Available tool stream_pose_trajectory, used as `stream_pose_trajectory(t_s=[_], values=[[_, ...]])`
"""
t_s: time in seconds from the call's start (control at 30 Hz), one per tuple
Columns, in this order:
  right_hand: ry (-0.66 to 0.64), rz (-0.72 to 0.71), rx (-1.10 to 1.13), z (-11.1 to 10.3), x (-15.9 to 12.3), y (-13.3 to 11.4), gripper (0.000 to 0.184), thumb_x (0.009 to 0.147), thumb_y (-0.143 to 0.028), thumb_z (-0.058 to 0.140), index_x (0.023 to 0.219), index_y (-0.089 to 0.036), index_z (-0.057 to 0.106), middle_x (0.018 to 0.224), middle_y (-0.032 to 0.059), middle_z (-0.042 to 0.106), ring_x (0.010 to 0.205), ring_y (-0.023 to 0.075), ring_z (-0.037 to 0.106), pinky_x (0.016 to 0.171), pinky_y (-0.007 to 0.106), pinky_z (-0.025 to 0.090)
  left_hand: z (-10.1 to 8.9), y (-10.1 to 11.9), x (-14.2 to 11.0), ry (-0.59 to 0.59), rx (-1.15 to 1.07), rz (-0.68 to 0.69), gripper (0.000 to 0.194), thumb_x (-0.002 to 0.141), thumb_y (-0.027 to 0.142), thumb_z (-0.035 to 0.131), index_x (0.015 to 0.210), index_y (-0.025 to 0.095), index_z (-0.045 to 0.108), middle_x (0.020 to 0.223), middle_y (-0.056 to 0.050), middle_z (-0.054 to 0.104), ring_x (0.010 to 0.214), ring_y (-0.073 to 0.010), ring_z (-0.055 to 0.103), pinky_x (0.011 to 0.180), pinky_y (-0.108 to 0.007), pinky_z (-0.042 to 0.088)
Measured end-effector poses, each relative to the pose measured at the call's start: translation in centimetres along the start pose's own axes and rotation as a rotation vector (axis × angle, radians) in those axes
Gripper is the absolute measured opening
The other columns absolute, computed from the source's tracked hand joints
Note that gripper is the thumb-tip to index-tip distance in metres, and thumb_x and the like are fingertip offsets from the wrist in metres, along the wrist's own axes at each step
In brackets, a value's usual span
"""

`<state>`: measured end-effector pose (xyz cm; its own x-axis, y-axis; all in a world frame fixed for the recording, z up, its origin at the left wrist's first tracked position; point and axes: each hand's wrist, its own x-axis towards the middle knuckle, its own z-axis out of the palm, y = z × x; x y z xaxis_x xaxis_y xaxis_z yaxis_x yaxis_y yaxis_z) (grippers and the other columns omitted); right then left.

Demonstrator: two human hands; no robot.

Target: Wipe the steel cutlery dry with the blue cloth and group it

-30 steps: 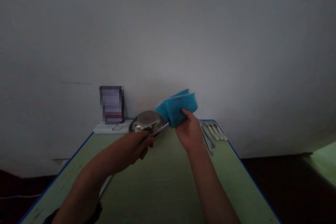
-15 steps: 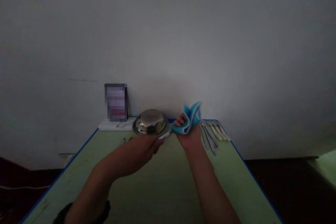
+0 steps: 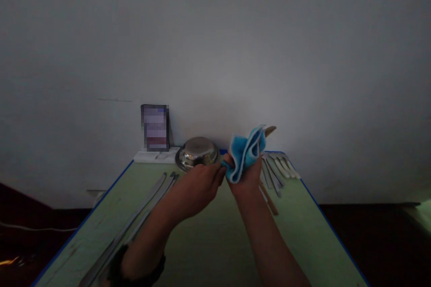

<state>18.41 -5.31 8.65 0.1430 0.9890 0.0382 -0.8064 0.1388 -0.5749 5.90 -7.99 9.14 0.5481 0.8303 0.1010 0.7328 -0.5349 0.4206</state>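
In the head view, my right hand [image 3: 247, 181] is closed around a crumpled blue cloth [image 3: 244, 150] with pale edges. Out of the cloth's upper right side pokes the brownish, rounded tip of a piece of cutlery [image 3: 271, 131]; its kind is unclear. My left hand [image 3: 202, 188] is closed right beside the cloth, fingers pinched at its lower left, where the cutlery's other end is hidden. Just behind my left hand, an upturned shiny metal bowl [image 3: 198, 149] rests on the table.
Several spoons and other cutlery [image 3: 278, 170] lie at the table's [image 3: 208, 246] right back. Long metal utensils [image 3: 148, 202] lie to the left, partly under my left arm. A blurred-out screen [image 3: 155, 128] stands on a white base [image 3: 141, 157] against the wall [image 3: 215, 54].
Both hands stay together at the cloth; my left hand has come closer to it. The cutlery's tip now sticks out at the upper right. The view has shifted slightly, showing more utensils.
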Motion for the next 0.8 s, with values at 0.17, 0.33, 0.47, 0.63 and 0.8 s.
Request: stream_pose_trajectory(t_s=[0.17, 0.33, 0.47, 0.63, 0.8], values=[[-0.062, -0.154, 0.136, -2.4, 0.8, -4.3, 0.041, 0.080, -0.038, 0.042, 0.047, -0.019, 0.025, 0.039, -0.0088, 0.027, 0.034, 0.0054, 0.027, 0.035, 0.017, 0.023, -1.1, 0.1, -1.5, -0.131, -0.047, 0.011, 0.043, 0.092, 0.042, 0.021, 0.068, 0.018, 0.048, 0.061, 0.001, 0.052, 0.055, -0.0121, 0.047, 0.054, -0.025, 0.034], [-0.088, -0.224, 0.120, -1.8, 0.1, -4.3, 0.039, 0.077, -0.038, 0.046, 0.048, -0.019, 0.026, 0.041, -0.0088, 0.029, 0.035, 0.0049, 0.028, 0.035, 0.017, 0.024, -0.8, 0.6, -1.5, -0.108, 0.004, 0.006, 0.041, 0.092, 0.041, 0.021, 0.074, 0.019, 0.050, 0.069, -0.001, 0.056, 0.061, -0.0142, 0.050, 0.057, -0.027, 0.034], [-0.086, -0.050, 0.083, -0.3, -0.4, -2.3, 0.044, 0.076, -0.045, 0.046, 0.049, -0.020, 0.022, 0.040, -0.0094, 0.027, 0.033, 0.0054, 0.026, 0.033, 0.018, 0.022, -1.5, -0.2, -1.6, -0.107, -0.041, -0.023, 0.041, 0.091, 0.044, 0.023, 0.072, 0.019, 0.048, 0.065, 0.000, 0.052, 0.060, -0.0139, 0.049, 0.058, -0.027, 0.036], [-0.123, -0.264, 0.069, -1.9, 0.1, -5.2, 0.041, 0.080, -0.044, 0.040, 0.050, -0.020, 0.026, 0.041, -0.0083, 0.030, 0.035, 0.0055, 0.030, 0.035, 0.017, 0.026, -2.4, -0.9, -2.1, -0.202, -0.125, -0.014, 0.043, 0.091, 0.047, 0.023, 0.068, 0.019, 0.047, 0.062, 0.002, 0.050, 0.058, -0.0125, 0.047, 0.057, -0.025, 0.036], [-0.048, -0.264, 0.110, -0.6, -0.6, -3.6, 0.041, 0.078, -0.041, 0.043, 0.050, -0.020, 0.023, 0.040, -0.0092, 0.028, 0.032, 0.0048, 0.027, 0.033, 0.017, 0.023, -1.8, -0.2, -1.0, -0.211, -0.146, 0.009, 0.043, 0.090, 0.047, 0.021, 0.067, 0.019, 0.045, 0.061, 0.002, 0.048, 0.057, -0.0126, 0.046, 0.055, -0.025, 0.036]])
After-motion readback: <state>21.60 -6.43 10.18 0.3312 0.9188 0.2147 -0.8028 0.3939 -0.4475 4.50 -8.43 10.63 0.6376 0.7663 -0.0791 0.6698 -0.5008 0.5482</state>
